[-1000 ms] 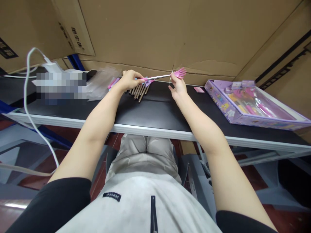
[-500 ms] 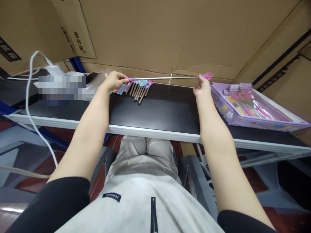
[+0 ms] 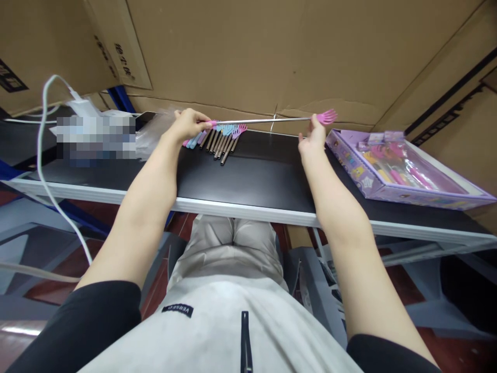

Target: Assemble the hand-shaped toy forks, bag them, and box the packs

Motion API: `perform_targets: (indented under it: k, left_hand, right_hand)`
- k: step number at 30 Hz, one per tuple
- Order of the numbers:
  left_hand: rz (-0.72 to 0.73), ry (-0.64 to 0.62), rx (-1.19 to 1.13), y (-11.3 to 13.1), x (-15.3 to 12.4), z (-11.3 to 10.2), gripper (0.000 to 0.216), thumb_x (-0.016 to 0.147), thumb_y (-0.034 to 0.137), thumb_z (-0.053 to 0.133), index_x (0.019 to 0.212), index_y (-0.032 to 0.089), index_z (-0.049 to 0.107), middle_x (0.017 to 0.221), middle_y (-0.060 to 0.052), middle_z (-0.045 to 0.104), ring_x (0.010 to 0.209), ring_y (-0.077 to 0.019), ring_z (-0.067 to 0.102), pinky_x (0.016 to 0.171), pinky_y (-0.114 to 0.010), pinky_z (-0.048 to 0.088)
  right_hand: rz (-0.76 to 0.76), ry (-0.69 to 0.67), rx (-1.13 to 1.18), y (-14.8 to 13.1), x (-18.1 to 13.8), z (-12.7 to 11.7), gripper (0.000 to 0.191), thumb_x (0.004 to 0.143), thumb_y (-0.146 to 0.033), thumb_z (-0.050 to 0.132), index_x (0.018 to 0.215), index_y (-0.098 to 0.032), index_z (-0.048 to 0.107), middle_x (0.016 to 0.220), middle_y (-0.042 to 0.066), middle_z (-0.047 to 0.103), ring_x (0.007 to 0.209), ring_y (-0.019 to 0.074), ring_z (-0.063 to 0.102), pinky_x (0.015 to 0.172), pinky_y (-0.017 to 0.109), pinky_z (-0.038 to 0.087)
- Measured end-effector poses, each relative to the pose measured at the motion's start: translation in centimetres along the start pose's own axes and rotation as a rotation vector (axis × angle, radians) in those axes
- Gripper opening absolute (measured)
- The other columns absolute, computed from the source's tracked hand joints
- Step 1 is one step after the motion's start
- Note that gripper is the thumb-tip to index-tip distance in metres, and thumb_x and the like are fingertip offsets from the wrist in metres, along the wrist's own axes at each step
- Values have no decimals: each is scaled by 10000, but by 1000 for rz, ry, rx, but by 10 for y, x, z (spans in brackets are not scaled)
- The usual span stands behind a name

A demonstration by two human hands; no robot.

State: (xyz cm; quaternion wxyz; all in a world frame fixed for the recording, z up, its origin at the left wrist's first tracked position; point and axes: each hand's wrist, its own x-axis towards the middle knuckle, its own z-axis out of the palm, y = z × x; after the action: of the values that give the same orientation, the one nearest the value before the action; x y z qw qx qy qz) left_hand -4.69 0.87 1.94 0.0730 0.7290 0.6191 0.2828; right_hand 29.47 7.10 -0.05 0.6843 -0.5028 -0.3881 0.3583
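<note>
Stretched between my two hands is a telescopic back scratcher [image 3: 264,120], its thin metal rod drawn out long and level above the table. My left hand [image 3: 190,126] pinches its pink handle end. At the other end, my right hand [image 3: 314,135] grips the rod just below the pink claw-shaped head. Several shorter back scratchers [image 3: 223,141] lie side by side on the black table [image 3: 248,178], near my left hand. Their metal handles point toward me, with blue, purple and pink heads at the back. Part of that row is hidden by my left hand.
At the right stands an open purple display box [image 3: 411,191] with colourful packaged pieces. Clear plastic bags [image 3: 155,135] lie left of my left hand. A white charger [image 3: 84,108] and its cable [image 3: 42,150] are farther left. A cardboard wall [image 3: 248,57] rises behind the table.
My right hand has moved left and slightly up, my left hand a little right. The rod between them looks shorter, and both hands keep their hold.
</note>
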Motion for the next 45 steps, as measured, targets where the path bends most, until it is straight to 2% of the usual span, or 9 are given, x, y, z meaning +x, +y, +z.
perform_targets:
  k: [4, 7, 10, 15, 22, 26, 33, 40, 45]
  left_hand:
    - [178, -4, -31, 41, 0, 26, 304, 1026, 378, 609, 1159, 192, 810, 962, -85, 789, 1205, -315, 634, 1249, -565, 178]
    - [202, -60, -64, 57, -4, 35, 229, 997, 320, 622, 1019, 179, 800, 893, -79, 759, 1163, -319, 654, 1250, -544, 190]
    - [211, -83, -92, 63, -10, 33, 223, 1000, 315, 634, 883, 176, 763, 777, -56, 720, 1074, -297, 675, 1255, -521, 215]
    - [190, -146, -220, 73, -19, 32, 296, 997, 368, 652, 790, 175, 738, 685, -49, 686, 898, -265, 684, 1076, -408, 452]
    - [46, -135, -363, 76, -16, 50, 298, 1002, 394, 664, 829, 164, 742, 634, -68, 665, 755, -240, 653, 880, -378, 557]
    - [-35, -126, -400, 72, -13, 55, 286, 992, 338, 639, 778, 166, 716, 569, -57, 620, 647, -217, 630, 822, -376, 572]
    - [-77, -121, -441, 68, -9, 66, 273, 983, 309, 621, 740, 201, 685, 525, -36, 611, 598, -202, 621, 819, -385, 597]
    - [-89, -114, -525, 75, -9, 65, 234, 967, 211, 658, 737, 178, 677, 660, -50, 694, 766, -213, 723, 855, -358, 598]
    - [-113, -222, -627, 82, -13, 63, 226, 973, 120, 648, 753, 169, 664, 644, -36, 687, 722, -194, 735, 845, -360, 618]
  right_hand:
    - [-13, -235, 13, 6, -61, 46, 288, 1103, -463, 492, 1116, -229, 659, 1454, 64, 654, 1464, 216, 579, 1122, 476, 538]
    - [34, -291, -21, 7, -83, 56, 207, 1102, -417, 524, 1104, -236, 625, 1450, 63, 672, 1442, 189, 596, 1091, 392, 539]
    - [87, -273, -111, 4, -83, 50, 247, 1095, -500, 558, 1082, -257, 600, 1432, 62, 699, 1393, 187, 634, 1039, 352, 552]
    - [135, -318, -148, -6, -82, 46, 435, 1033, -683, 641, 1025, -251, 591, 1296, 77, 753, 1282, 207, 713, 1022, 357, 563]
    - [295, -397, -58, -11, -101, 50, 89, 1046, -309, 650, 1079, -248, 596, 1118, 34, 796, 1004, 173, 791, 1012, 388, 591]
    - [352, -445, -53, -13, -112, 53, 251, 963, -138, 629, 1179, -265, 607, 945, -17, 760, 837, 164, 778, 1004, 408, 598]
    - [337, -574, -58, -14, -121, 54, 228, 912, -97, 625, 1091, -236, 647, 906, -10, 722, 773, 151, 736, 963, 375, 617]
    - [329, -541, -78, -12, -120, 56, 223, 918, -87, 629, 1091, -222, 668, 868, 0, 723, 806, 157, 744, 964, 399, 638]
    - [319, -483, -89, -11, -121, 57, 212, 961, -24, 581, 1070, -181, 671, 770, -6, 682, 728, 136, 709, 930, 365, 646]
